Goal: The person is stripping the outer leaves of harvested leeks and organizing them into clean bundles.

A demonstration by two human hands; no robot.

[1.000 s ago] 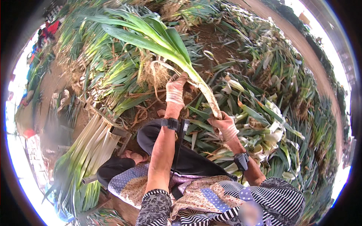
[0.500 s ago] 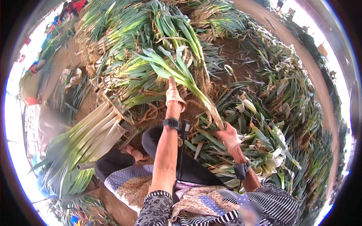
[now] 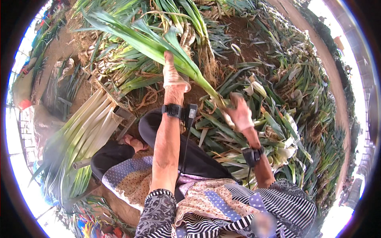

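A long leek (image 3: 189,70) lies slantwise before me, its green leaves up to the left and its thin root end down to the right. My left hand (image 3: 174,76), in a pale glove with bare fingertips, is closed round its green part, thumb along the leaves. At the root end is my right hand (image 3: 241,114), slightly blurred, its fingers closed on the leek's tip; a pale strip hangs just below them. Both wrists carry black strapped devices. To the left, a bundle of trimmed leeks (image 3: 90,129) with white shafts rests on a metal frame (image 3: 124,112).
Heaps of untrimmed leeks (image 3: 137,59) lie ahead. Stripped leaves (image 3: 278,131) are piled at my right, beyond my bent knee. Brown soil (image 3: 244,35) shows between the piles. A dirt path (image 3: 331,87) curves along the far right.
Both hands have moved up and slightly left or right with the leek, which now reaches farther to the upper left. My right hand has turned at the root end.
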